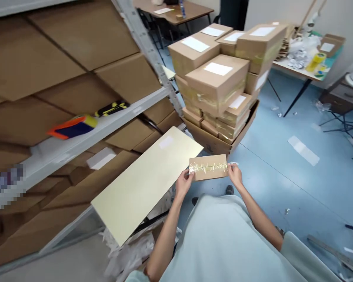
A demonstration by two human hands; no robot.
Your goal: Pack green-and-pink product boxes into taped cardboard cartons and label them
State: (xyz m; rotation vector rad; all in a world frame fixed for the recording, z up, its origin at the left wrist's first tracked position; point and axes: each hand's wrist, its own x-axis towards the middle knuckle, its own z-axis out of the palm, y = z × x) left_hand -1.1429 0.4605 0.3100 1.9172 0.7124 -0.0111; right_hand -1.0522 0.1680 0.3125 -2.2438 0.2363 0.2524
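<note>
A small cardboard box (209,169) with clear, yellowish tape along its upper face is held up in front of my body. My left hand (184,182) grips its left end, thumb on the near corner. At the opposite end, my right hand (234,174) pinches the edge of the box. Just left of the box lies a pale cream board (147,184) with a faint white label near its far end. Beyond the box, taped cardboard boxes (217,78) with white labels are stacked high in a large open carton (213,144).
A metal shelf (117,121) full of cardboard boxes runs along the left. An orange and navy item (73,127) rests on its edge. A table (312,74) at the right back bears yellow tape rolls (315,62) and plastic. Paper scraps (303,150) lie on the blue floor.
</note>
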